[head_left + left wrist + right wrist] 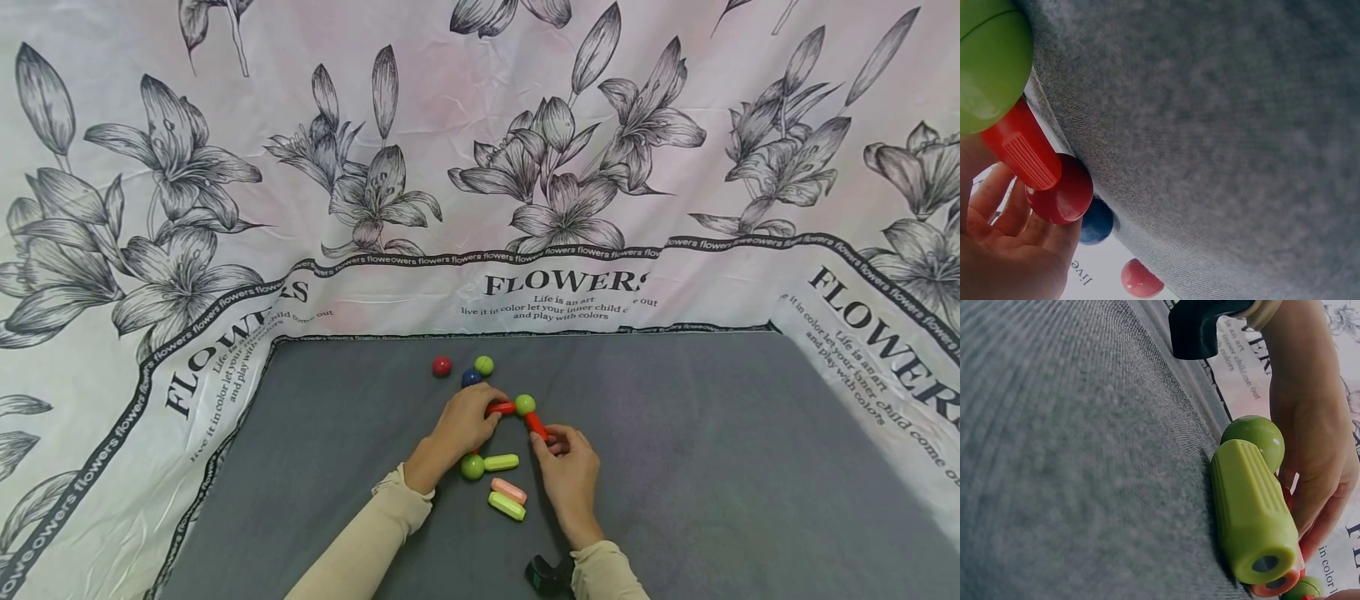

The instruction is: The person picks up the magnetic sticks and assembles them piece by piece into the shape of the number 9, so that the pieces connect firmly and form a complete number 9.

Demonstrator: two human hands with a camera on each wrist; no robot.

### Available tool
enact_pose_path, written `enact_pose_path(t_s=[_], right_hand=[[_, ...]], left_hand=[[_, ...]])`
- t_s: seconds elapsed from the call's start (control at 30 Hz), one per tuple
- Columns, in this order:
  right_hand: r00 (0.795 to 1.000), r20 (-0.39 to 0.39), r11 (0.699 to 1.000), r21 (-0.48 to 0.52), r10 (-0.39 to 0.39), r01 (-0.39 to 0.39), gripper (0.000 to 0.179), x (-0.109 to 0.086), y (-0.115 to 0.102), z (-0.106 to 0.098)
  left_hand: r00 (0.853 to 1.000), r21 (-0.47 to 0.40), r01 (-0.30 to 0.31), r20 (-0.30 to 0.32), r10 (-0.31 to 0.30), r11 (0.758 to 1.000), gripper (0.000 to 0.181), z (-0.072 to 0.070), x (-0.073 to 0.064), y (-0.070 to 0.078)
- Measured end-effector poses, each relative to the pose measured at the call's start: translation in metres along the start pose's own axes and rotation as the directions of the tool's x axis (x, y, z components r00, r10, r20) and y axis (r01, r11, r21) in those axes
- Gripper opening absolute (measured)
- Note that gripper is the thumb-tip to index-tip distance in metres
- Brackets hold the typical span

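Note:
My left hand [467, 421] pinches the near end of a red rod [504, 408], which runs to a green ball [525, 405]. From that ball a second red rod [536, 423] slants down to my right hand [567, 467], whose thumb and fingers grip its lower end. In the left wrist view, a red ball [1071, 195] lies against the left fingers, joined by another red rod [1022, 147] to a green ball [991, 69]. The head view shows a green ball [472, 466] with a yellow-green rod [501, 462] beside the left wrist; the red ball there is hidden.
Below the hands lie a loose pink rod [509, 490] and a yellow-green rod [507, 506]. Beyond the left hand are a red ball [442, 366], a blue ball [471, 377] and a green ball [483, 365]. A flower-printed sheet [420, 292] borders the grey tabletop [712, 467].

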State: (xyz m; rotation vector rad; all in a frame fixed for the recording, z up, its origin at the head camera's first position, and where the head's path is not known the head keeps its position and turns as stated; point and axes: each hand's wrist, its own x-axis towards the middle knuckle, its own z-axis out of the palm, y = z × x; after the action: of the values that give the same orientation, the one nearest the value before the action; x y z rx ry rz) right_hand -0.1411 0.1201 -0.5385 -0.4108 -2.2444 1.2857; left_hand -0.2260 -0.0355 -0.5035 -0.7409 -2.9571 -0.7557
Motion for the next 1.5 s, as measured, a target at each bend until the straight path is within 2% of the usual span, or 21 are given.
enact_pose_path(t_s=[0.5,0.77,1.0,1.5], right_hand=[[0.995,0.095,0.999,0.011,0.031,-0.032,0.020,-0.0041,-0.0053,0.0045],[0.993,0.109,0.998,0.011,0.053,-0.055,0.021,-0.0053,-0.0074,0.0054],[0.992,0.116,0.999,0.010,0.040,-0.041,0.022,-0.0062,-0.0079,0.0045],[0.992,0.123,0.999,0.009,0.041,-0.042,0.024,-0.0059,-0.0067,0.0049]], left_hand=[[1.000,-0.009,-0.021,-0.014,0.021,1.000,0.024,-0.0036,-0.0007,0.0006],[1.000,-0.004,-0.020,0.006,0.020,1.000,0.024,-0.0045,0.0004,0.0002],[1.000,0.005,-0.023,0.018,0.023,1.000,0.024,-0.0045,-0.0004,-0.0010],[0.999,-0.004,-0.038,0.012,0.038,0.999,0.022,-0.0043,-0.0035,-0.0045]])
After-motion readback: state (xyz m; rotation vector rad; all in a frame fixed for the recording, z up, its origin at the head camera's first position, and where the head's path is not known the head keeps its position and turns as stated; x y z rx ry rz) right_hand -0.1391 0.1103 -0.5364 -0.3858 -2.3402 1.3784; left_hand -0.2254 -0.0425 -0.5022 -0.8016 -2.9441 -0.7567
